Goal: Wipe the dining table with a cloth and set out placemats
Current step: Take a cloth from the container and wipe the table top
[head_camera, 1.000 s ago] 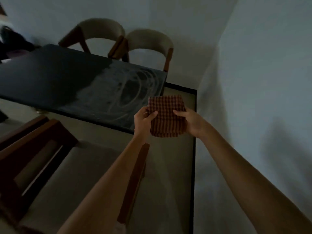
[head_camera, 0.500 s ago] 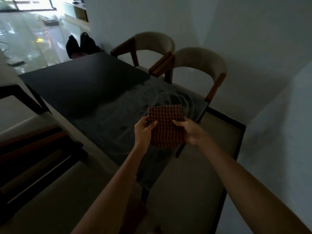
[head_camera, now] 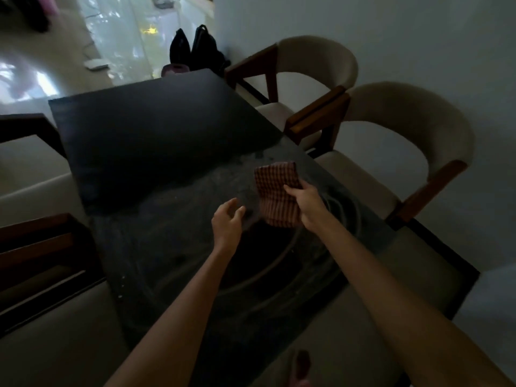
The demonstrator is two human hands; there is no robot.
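Note:
A folded red-and-white checked cloth [head_camera: 275, 192] is held above the dark dining table [head_camera: 156, 141]. My right hand [head_camera: 305, 203] grips the cloth along its right edge. My left hand [head_camera: 227, 223] hovers just left of the cloth with relaxed fingers and holds nothing. The near half of the tabletop shows pale swirled wipe marks, while the far half looks plain and dark. No placemats are in view.
Two cream chairs with wooden arms [head_camera: 315, 76] [head_camera: 405, 141] stand along the table's right side. Dark wooden chairs [head_camera: 36, 247] sit on the left. Black bags [head_camera: 195, 48] stand on the floor beyond the table's far end. A white wall runs along the right.
My left hand has let go of the cloth and moved left and down. My right hand alone keeps the cloth. The view has swung so more of the table shows.

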